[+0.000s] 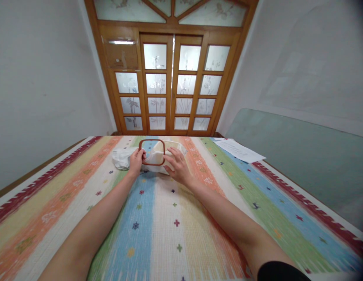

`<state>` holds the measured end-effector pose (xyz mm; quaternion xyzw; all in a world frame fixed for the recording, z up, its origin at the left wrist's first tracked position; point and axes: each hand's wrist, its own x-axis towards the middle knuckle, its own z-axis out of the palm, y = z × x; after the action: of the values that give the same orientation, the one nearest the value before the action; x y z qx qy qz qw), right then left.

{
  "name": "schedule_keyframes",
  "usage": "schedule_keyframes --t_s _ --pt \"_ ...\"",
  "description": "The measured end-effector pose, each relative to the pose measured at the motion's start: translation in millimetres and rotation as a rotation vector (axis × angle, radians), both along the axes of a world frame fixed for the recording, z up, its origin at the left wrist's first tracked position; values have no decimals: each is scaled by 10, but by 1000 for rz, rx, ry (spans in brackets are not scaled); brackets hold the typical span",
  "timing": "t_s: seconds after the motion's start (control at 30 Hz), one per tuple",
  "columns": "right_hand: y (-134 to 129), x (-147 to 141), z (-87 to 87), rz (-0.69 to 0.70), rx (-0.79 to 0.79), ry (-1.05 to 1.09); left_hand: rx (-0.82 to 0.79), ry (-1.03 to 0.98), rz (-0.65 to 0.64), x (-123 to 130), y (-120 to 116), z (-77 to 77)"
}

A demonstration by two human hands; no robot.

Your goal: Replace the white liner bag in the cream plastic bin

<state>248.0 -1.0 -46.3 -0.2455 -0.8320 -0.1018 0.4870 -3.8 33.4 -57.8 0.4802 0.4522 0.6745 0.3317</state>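
A brown frame held up over a striped tablecloth, one hand clamped on it.
Head view: the left hand point(136, 160) pinches the left side of the brown frame point(152, 164), which stands upright near the far end of the striped tablecloth point(166, 238). The right hand point(178, 166) has its fingers spread apart at the frame's right edge; I cannot tell whether they touch it. Crumpled white wrapping point(120, 159) lies just beside the left hand, and pale see-through plastic point(181, 147) sits behind the right. Paper point(240, 150) lies well apart, to the right.
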Motion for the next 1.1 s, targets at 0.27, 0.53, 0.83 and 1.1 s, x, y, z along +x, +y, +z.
schedule_keyframes --t_s 0.27,0.53,0.83,1.1 --pt "158 129 -78 -97 -110 81 -222 -50 357 -566 227 -362" --pt "234 144 -110 -34 -168 127 -386 168 550 -733 298 -506" --pt "401 247 -214 -88 -275 309 -421 426 664 -640 198 -409" --pt "574 377 -314 -104 -373 524 -319 673 784 -503 77 -291"
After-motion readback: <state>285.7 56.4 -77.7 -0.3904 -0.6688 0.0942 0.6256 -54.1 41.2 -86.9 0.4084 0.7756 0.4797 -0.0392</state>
